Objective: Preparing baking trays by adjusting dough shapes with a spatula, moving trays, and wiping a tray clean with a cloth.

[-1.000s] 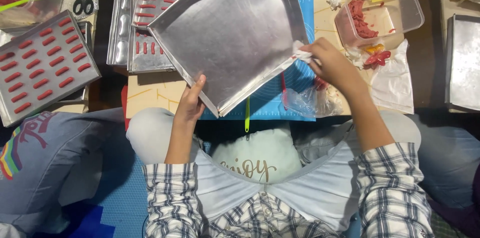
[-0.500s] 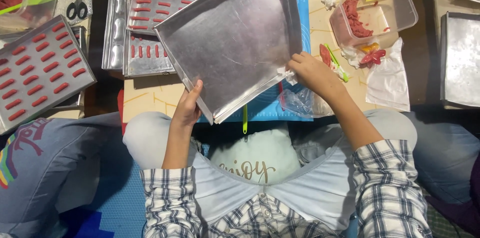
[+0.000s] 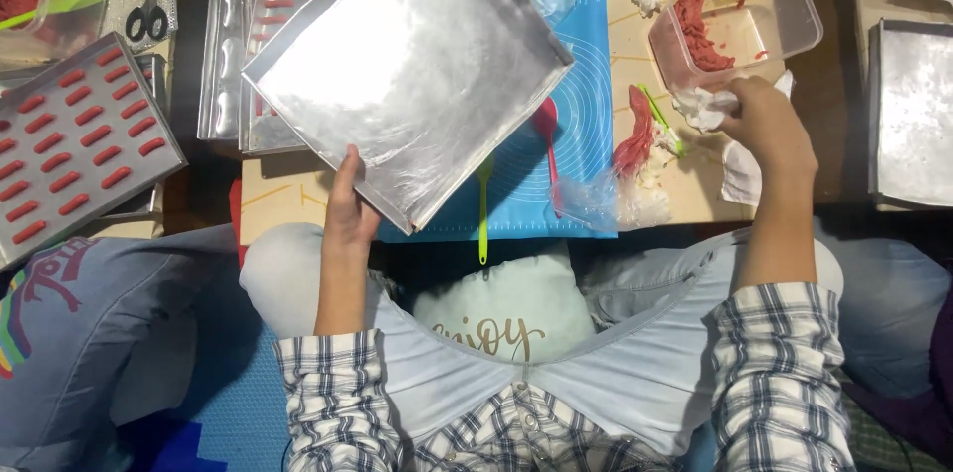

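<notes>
Bright overhead light glares off the foil-lined tray (image 3: pixel 407 75).

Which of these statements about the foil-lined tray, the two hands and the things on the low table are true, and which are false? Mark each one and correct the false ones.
1. The left hand grips the foil-lined tray at its near edge. True.
2. The right hand also holds that tray. False: it rests on crumpled white tissue beside the clear plastic container.
3. The held tray is full of red pieces. False: its foil is bare; the tray of red pieces lies to the left.
4. A red spatula lies on the blue mat. True.
5. Black scissors lie at the far left. True.
</notes>
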